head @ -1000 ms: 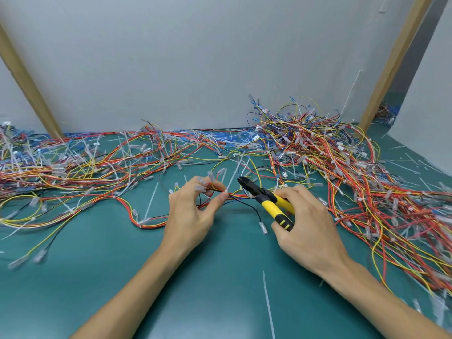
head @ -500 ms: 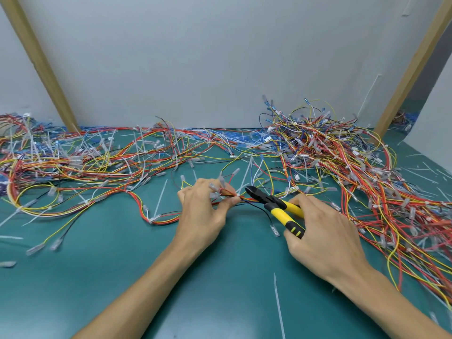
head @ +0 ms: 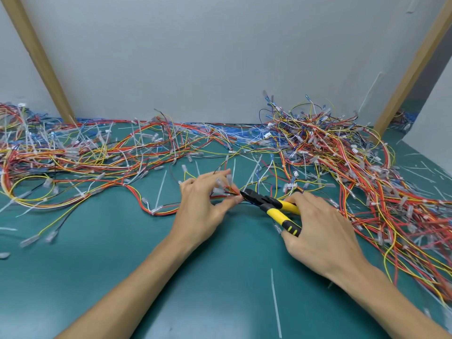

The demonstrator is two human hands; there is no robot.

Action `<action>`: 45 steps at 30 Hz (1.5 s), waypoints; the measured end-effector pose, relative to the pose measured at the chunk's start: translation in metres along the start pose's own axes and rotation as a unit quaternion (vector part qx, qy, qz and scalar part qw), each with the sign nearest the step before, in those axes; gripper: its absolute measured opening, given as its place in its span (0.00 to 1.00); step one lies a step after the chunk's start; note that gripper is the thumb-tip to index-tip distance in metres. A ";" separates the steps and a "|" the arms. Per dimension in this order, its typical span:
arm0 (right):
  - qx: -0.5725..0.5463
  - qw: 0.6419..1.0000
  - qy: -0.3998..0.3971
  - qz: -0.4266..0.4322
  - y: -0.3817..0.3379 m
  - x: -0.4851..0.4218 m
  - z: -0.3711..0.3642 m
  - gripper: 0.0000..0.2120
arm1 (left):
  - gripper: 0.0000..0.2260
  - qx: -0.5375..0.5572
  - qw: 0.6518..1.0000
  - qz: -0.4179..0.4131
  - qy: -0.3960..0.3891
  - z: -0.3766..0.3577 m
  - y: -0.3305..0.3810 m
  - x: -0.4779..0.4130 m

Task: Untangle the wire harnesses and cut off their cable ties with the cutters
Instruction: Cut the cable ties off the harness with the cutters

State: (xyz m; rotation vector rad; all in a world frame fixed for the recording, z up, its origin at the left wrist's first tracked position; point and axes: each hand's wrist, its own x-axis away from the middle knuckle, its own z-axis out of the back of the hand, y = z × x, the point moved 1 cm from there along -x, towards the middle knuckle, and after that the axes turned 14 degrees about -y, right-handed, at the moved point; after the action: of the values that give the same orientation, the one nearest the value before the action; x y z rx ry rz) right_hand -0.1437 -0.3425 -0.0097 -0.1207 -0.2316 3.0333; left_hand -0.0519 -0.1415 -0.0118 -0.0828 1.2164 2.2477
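Centrally, left hand [head: 203, 206] pinches a red-yellow wire bundle [head: 229, 190]; right hand [head: 322, 233] grips yellow-handled cutters [head: 267, 204].

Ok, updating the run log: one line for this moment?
left hand: pinches wire bundle | right hand: grips cutters | cutters: tip at bundle | cut: cannot tell

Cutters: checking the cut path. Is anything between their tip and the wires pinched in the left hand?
Nothing visible: the tip of the cutters meets the wire bundle that the left hand pinches. The right hand grips them.
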 end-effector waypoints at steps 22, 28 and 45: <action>-0.082 0.993 -0.024 0.081 0.002 -0.004 0.003 0.25 | 0.04 0.091 0.993 0.067 -0.035 0.001 -0.008 -0.002; -0.082 0.993 -0.036 0.071 0.002 -0.003 0.003 0.29 | 0.05 0.095 0.992 0.066 -0.042 0.000 -0.011 -0.002; -0.071 0.994 -0.035 0.071 0.009 -0.009 0.001 0.29 | 0.04 0.072 0.994 0.053 -0.061 -0.001 -0.016 -0.003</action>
State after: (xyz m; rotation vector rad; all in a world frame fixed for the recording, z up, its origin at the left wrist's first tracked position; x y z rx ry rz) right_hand -0.1357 -0.3520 -0.0098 -0.0439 -0.4629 3.1628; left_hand -0.0416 -0.1375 -0.0235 0.1761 1.3394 2.2119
